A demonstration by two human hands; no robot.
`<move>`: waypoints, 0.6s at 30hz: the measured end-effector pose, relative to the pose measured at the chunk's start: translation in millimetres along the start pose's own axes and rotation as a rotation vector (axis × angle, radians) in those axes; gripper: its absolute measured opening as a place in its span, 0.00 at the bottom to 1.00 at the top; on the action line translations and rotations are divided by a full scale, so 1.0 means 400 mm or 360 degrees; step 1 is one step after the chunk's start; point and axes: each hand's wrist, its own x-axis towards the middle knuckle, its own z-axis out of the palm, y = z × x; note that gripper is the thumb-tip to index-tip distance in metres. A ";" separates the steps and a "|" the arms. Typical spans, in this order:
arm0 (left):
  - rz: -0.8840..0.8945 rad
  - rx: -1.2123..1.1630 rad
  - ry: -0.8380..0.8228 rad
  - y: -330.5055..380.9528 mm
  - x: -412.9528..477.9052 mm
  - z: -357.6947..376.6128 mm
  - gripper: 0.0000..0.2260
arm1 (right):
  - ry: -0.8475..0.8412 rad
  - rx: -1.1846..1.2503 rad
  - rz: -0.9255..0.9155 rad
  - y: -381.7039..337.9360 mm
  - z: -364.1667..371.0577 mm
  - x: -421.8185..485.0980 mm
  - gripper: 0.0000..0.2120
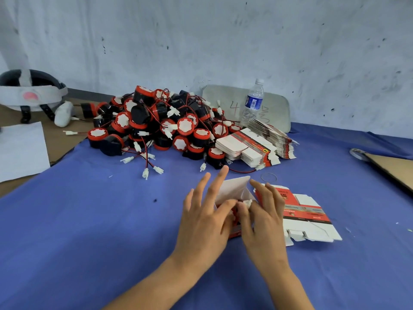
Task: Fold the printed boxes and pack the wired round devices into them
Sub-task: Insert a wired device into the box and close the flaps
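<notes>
Boxed device (247, 202) mostly hidden, helmet (29, 90) cropped

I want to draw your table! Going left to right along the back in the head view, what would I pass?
A helmet → pile of round devices → water bottle → cardboard sheet. The flat box stacks overlap the bottle sideways, so they are left out.

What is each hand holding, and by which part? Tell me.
Left hand grips the red-and-white printed cardboard box at its open mouth; right hand pinches the white plastic wire plug.
</notes>
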 end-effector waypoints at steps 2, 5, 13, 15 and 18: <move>-0.0037 0.0019 -0.0032 0.004 -0.008 0.005 0.08 | -0.0022 -0.0057 0.0029 0.001 -0.001 0.001 0.17; -0.0079 -0.0023 -0.0096 0.009 -0.014 0.005 0.04 | -0.0106 -0.0220 0.0099 0.004 -0.007 0.002 0.14; 0.0017 -0.0313 -0.0056 0.012 -0.018 0.011 0.25 | -0.0577 -0.0530 0.0305 -0.008 -0.023 0.028 0.19; 0.0082 -0.0348 -0.0101 0.009 -0.016 0.013 0.31 | -0.0691 -0.0518 0.0350 -0.011 -0.023 0.036 0.19; 0.0104 -0.0295 -0.0158 0.005 -0.014 0.020 0.29 | -0.0785 -0.0508 0.0365 -0.013 -0.020 0.040 0.19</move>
